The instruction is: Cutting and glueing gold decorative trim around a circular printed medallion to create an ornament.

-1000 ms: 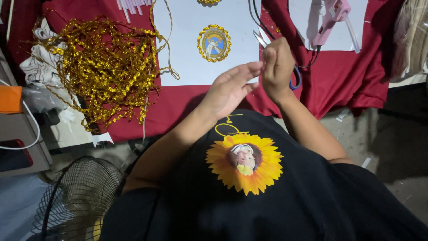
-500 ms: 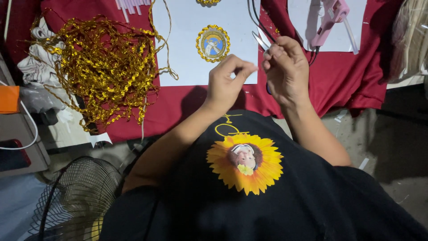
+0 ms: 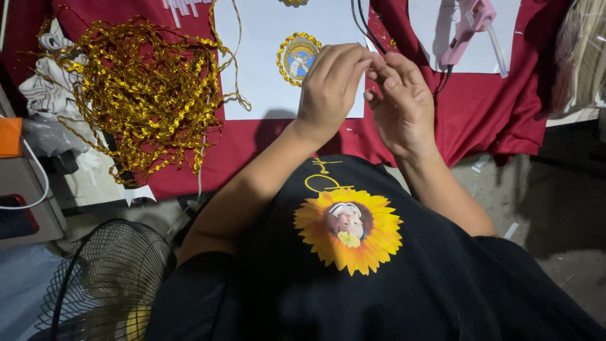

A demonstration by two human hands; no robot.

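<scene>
My left hand (image 3: 331,85) and my right hand (image 3: 404,104) are raised together above a white sheet (image 3: 265,88) on a red cloth (image 3: 492,113). Their fingertips meet, with the left fingers curled over the right ones. Anything pinched between them is hidden. A round badge with a gold braid border (image 3: 298,57) lies on the sheet just left of my left hand. A pink glue gun (image 3: 467,25) rests on a second white sheet to the upper right of my right hand.
A big tangle of gold braid (image 3: 139,95) covers the cloth at left, beside crumpled white material (image 3: 44,95). Black cables (image 3: 363,19) run down from the top edge. A wire-cage fan (image 3: 101,284) stands at lower left, and an orange object (image 3: 9,136) is at the left edge.
Both hands have moved up and closer together; the left hand's fingers have closed over the right's. A thin metal tool seen at my right hand earlier is no longer visible.
</scene>
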